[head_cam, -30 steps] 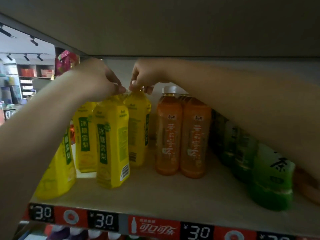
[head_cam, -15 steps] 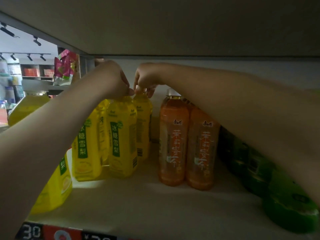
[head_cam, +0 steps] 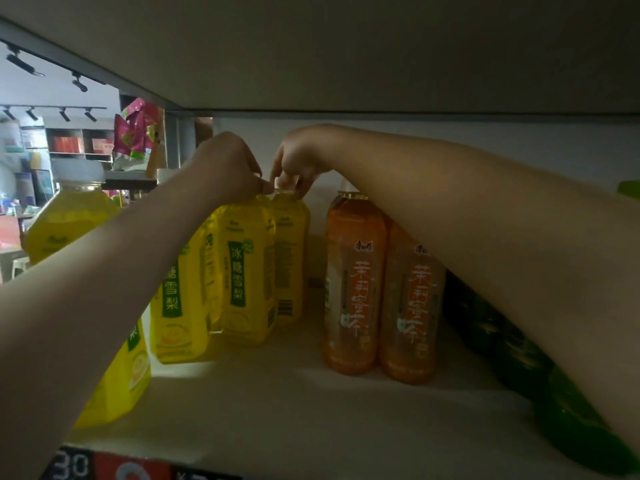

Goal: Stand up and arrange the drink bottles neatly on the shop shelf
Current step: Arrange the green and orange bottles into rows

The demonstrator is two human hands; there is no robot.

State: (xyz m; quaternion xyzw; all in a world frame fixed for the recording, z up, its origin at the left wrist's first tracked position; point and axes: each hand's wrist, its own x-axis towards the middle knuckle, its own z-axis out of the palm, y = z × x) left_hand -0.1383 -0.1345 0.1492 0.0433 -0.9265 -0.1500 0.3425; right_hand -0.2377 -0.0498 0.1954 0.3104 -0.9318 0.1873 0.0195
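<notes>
Had left hand point(head_cam: 228, 168) pinched shut on neck of front yellow bottle point(head_cam: 247, 268), right hand point(head_cam: 299, 164) on cap of rear yellow bottle point(head_cam: 290, 258), upright mid-shelf point(head_cam: 294, 410). Mid-alignment, I judged; next needed squaring row.

Head view, close into shelf point(head_cam: 311, 403)

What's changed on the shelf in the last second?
Both hands, left hand and right hand, pushed the yellow bottles they grip by the tops deeper into the shelf, closing them up. The orange bottles and green bottles stayed put.
</notes>
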